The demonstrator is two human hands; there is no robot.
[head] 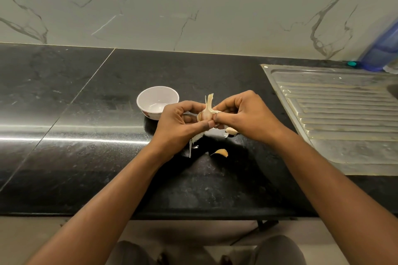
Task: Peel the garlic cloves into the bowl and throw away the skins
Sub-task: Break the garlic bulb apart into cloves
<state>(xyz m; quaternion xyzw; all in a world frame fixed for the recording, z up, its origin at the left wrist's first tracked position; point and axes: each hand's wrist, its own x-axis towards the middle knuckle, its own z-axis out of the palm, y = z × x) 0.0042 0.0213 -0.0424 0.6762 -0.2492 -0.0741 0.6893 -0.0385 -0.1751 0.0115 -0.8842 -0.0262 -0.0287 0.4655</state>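
Observation:
A garlic bulb [206,113] with its dry stalk pointing up is held above the black counter between both hands. My left hand [178,123] grips its left side and my right hand [245,114] grips its right side, thumbs meeting on the front. A strip of papery skin [193,141] hangs below my left hand. One loose clove [230,130] lies on the counter under my right hand, and another clove [221,153] lies nearer to me. A small white bowl [150,94] stands just left of my left hand; nothing shows inside it.
The black stone counter [86,135] runs to a marble wall behind. A steel sink drainboard [344,114] fills the right side. A blue container [385,49] stands at the far right against the wall. The counter's front edge is close to my body.

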